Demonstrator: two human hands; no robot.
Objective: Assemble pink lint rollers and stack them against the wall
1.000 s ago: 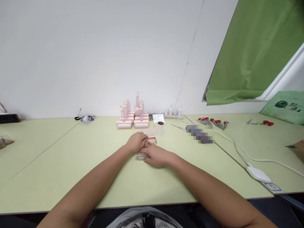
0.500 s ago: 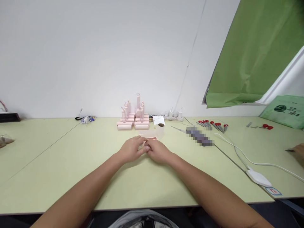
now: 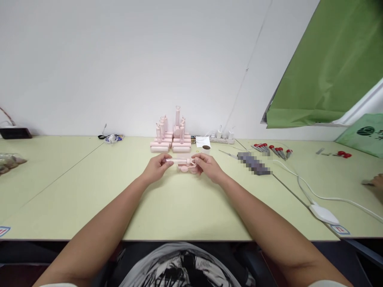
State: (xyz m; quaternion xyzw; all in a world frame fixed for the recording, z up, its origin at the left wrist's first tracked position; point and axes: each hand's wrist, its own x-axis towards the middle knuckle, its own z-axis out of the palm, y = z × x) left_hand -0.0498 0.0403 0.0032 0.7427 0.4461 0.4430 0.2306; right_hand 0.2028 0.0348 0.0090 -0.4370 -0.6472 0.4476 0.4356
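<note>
Level between my two hands is a pink lint-roller handle (image 3: 179, 161), a clear-looking tube with a loop at its right end. The fingers of my left hand (image 3: 157, 168) are closed around its left end. My right hand (image 3: 210, 166) pinches the loop. Just below the handle lie pink plastic parts (image 3: 184, 169), partly hidden by the handle and my right fingers. A white paper roll (image 3: 206, 150) with a brown core stands behind my right hand. Beyond my hands, several pink lint rollers (image 3: 170, 144) are grouped by the wall, with handles upright.
A white paper (image 3: 203, 141) and a power strip (image 3: 223, 140) sit by the wall. To the right are red-handled tools (image 3: 278, 151), a blurred dark object (image 3: 254, 163) and a white cable (image 3: 323, 198). Another person's hand (image 3: 377, 180) shows at the right edge.
My hands were close together over small pink parts; they have moved apart, and the handle now shows stretched between them. The camera view has tilted downward a little.
</note>
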